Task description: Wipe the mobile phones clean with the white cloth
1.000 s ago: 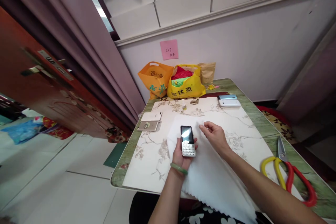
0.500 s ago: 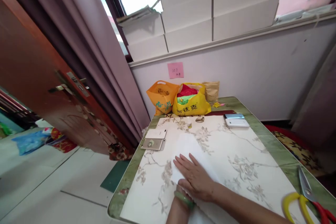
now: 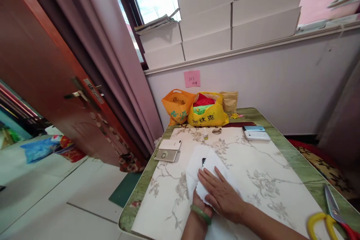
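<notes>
My right hand lies flat, fingers stretched out, on a white cloth that is bunched over a keypad phone; only a dark corner of the phone peeks out. My left hand, with a green bangle at the wrist, sits under my right hand and the cloth, and its fingers are hidden. It seems to hold the wrapped phone from below. Both hands are over the floral sheet on the green table.
Two phones lie at the table's left edge, two more at the far right. Yellow and orange bags stand against the wall. Scissors with yellow and red handles lie at the near right. A door and curtain stand left.
A second ago my left hand held the bare phone upright. The cloth has since come over it and my right hand now presses on top; the view has tilted up.
</notes>
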`<act>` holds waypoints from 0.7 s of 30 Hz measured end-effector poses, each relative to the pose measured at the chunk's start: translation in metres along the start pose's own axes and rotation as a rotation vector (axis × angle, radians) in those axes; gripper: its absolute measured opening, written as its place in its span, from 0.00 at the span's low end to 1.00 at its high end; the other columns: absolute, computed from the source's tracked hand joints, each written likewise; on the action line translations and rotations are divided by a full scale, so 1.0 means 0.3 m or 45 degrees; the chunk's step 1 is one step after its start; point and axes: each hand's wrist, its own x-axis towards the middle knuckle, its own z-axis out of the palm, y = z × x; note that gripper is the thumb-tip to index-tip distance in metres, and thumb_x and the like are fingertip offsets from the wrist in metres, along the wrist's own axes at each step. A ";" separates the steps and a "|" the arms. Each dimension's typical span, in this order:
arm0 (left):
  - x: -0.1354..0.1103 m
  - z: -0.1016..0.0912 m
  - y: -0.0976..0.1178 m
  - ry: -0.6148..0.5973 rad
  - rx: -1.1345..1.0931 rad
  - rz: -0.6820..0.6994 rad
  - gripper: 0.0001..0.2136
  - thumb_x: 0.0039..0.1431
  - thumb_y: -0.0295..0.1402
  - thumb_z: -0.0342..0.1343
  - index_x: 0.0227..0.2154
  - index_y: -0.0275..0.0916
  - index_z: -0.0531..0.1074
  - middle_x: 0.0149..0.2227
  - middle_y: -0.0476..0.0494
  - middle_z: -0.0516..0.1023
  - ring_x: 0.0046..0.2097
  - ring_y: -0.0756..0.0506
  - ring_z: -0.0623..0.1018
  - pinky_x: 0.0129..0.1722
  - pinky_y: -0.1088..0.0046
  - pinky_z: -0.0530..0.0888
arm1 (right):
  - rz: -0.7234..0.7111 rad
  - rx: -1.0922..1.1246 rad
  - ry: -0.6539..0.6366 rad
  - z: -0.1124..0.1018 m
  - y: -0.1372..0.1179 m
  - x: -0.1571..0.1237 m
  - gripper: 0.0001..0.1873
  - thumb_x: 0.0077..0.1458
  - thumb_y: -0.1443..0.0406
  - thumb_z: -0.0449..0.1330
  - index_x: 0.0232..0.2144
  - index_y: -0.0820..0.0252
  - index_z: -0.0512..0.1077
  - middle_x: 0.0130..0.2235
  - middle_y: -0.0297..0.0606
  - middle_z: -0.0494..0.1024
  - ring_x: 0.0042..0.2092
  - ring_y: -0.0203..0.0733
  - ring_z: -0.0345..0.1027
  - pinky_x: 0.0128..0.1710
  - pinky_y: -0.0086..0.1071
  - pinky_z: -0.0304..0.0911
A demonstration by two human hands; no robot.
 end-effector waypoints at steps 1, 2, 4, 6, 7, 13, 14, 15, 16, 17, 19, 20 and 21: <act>-0.001 0.003 0.000 0.010 0.004 0.005 0.13 0.62 0.34 0.49 0.44 0.48 0.78 0.48 0.42 0.79 0.51 0.43 0.77 0.52 0.69 0.72 | -0.013 0.011 -0.028 -0.005 0.009 0.011 0.33 0.67 0.54 0.42 0.68 0.52 0.35 0.69 0.39 0.46 0.69 0.46 0.39 0.66 0.54 0.35; -0.003 0.012 0.000 -0.009 0.002 -0.019 0.13 0.62 0.35 0.50 0.45 0.47 0.77 0.48 0.41 0.79 0.52 0.42 0.77 0.53 0.66 0.72 | 0.030 0.004 -0.024 -0.007 0.024 0.025 0.32 0.67 0.54 0.41 0.68 0.52 0.36 0.69 0.39 0.46 0.69 0.46 0.39 0.66 0.54 0.36; -0.010 0.039 0.003 -0.111 -0.007 -0.126 0.14 0.62 0.36 0.51 0.47 0.45 0.76 0.50 0.40 0.78 0.53 0.40 0.76 0.55 0.61 0.71 | 0.246 -0.060 0.073 0.002 0.058 0.051 0.32 0.67 0.54 0.40 0.68 0.54 0.37 0.68 0.41 0.47 0.68 0.48 0.41 0.65 0.56 0.38; -0.018 0.063 0.007 -0.209 -0.031 -0.209 0.15 0.61 0.38 0.53 0.49 0.41 0.75 0.52 0.38 0.76 0.55 0.39 0.74 0.57 0.57 0.69 | 0.476 -0.165 0.236 0.026 0.078 0.052 0.32 0.67 0.55 0.40 0.68 0.56 0.37 0.68 0.45 0.50 0.68 0.51 0.43 0.64 0.60 0.38; -0.020 0.069 0.010 -0.226 -0.049 -0.221 0.16 0.61 0.38 0.53 0.48 0.39 0.75 0.52 0.37 0.76 0.56 0.39 0.74 0.57 0.57 0.69 | 0.545 -0.218 0.321 0.040 0.080 0.041 0.33 0.67 0.56 0.40 0.69 0.57 0.37 0.67 0.47 0.51 0.68 0.53 0.44 0.63 0.61 0.37; -0.015 0.055 0.016 -0.003 -0.068 -0.195 0.12 0.63 0.33 0.51 0.43 0.36 0.77 0.45 0.38 0.79 0.49 0.45 0.78 0.46 0.72 0.76 | 0.142 -0.202 0.240 0.057 0.025 -0.040 0.34 0.66 0.58 0.45 0.69 0.59 0.37 0.68 0.44 0.48 0.68 0.49 0.41 0.66 0.52 0.39; -0.015 0.056 0.015 0.049 -0.055 -0.167 0.12 0.63 0.32 0.50 0.43 0.36 0.77 0.44 0.39 0.80 0.46 0.46 0.79 0.43 0.74 0.77 | 0.055 -0.143 0.153 0.047 0.028 -0.032 0.33 0.66 0.59 0.44 0.68 0.57 0.38 0.68 0.43 0.48 0.68 0.47 0.42 0.66 0.49 0.41; -0.015 0.061 0.014 0.061 -0.042 -0.170 0.12 0.63 0.33 0.51 0.43 0.36 0.76 0.43 0.39 0.80 0.45 0.47 0.80 0.42 0.75 0.77 | 0.029 -0.088 0.087 0.035 0.037 -0.019 0.32 0.66 0.59 0.44 0.68 0.57 0.39 0.68 0.42 0.48 0.68 0.45 0.42 0.66 0.48 0.41; -0.017 0.068 0.012 0.071 -0.017 -0.204 0.11 0.63 0.33 0.51 0.43 0.36 0.76 0.42 0.40 0.80 0.43 0.47 0.80 0.40 0.75 0.77 | 0.042 -0.044 0.031 0.023 0.051 -0.004 0.31 0.67 0.58 0.43 0.68 0.56 0.41 0.68 0.42 0.49 0.68 0.45 0.41 0.66 0.49 0.41; -0.019 0.077 0.010 0.034 -0.008 -0.216 0.12 0.63 0.34 0.51 0.44 0.36 0.75 0.43 0.39 0.80 0.43 0.46 0.80 0.41 0.73 0.77 | 0.119 -0.012 0.007 0.012 0.066 0.011 0.30 0.67 0.58 0.42 0.68 0.56 0.41 0.68 0.42 0.48 0.69 0.46 0.40 0.65 0.50 0.41; -0.026 0.094 0.005 -0.030 -0.008 -0.237 0.14 0.63 0.36 0.52 0.46 0.35 0.75 0.45 0.38 0.79 0.45 0.44 0.80 0.45 0.69 0.77 | 0.302 0.016 0.002 -0.007 0.083 0.025 0.31 0.68 0.56 0.39 0.68 0.59 0.40 0.69 0.45 0.46 0.69 0.48 0.38 0.65 0.54 0.40; -0.030 0.098 0.003 -0.050 -0.015 -0.233 0.14 0.63 0.37 0.51 0.46 0.35 0.74 0.46 0.38 0.79 0.47 0.43 0.79 0.47 0.68 0.76 | 0.345 0.014 0.010 -0.015 0.078 0.019 0.32 0.68 0.54 0.39 0.68 0.60 0.40 0.69 0.46 0.45 0.69 0.50 0.37 0.65 0.55 0.39; -0.034 0.097 0.003 -0.048 -0.023 -0.224 0.14 0.64 0.37 0.50 0.45 0.34 0.75 0.45 0.38 0.79 0.48 0.43 0.79 0.48 0.67 0.75 | 0.332 0.009 0.012 -0.021 0.063 0.005 0.34 0.67 0.52 0.39 0.68 0.61 0.39 0.69 0.47 0.44 0.69 0.50 0.36 0.65 0.56 0.36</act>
